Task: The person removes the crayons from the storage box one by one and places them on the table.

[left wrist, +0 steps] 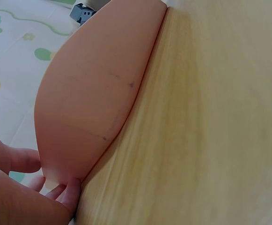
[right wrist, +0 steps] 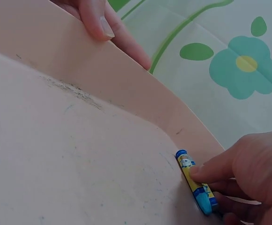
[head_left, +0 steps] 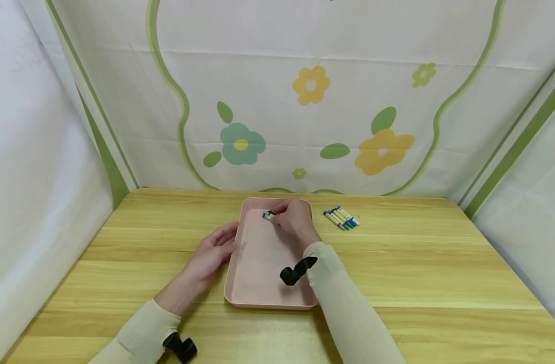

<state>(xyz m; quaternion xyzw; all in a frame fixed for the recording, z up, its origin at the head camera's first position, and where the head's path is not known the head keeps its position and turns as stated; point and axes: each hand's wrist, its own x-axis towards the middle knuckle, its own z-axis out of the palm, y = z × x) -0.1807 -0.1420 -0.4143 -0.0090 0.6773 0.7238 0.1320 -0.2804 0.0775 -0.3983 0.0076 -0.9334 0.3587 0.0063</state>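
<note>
A pink tray lies lengthwise on the wooden table. At its far end my right hand pinches a crayon with a light blue tip and a blue-and-yellow wrapper. Another crayon shows partly behind it, under the same fingers. The crayons sit low over the tray floor, near its far corner. My left hand rests its extended fingers against the tray's outer left wall, with the thumb at the rim.
Several crayons lie side by side on the table right of the tray. Dark smudges mark the tray's inside. A flower-printed cloth hangs behind the table, with white cloth on both sides. Black wrist mounts sit on both sleeves.
</note>
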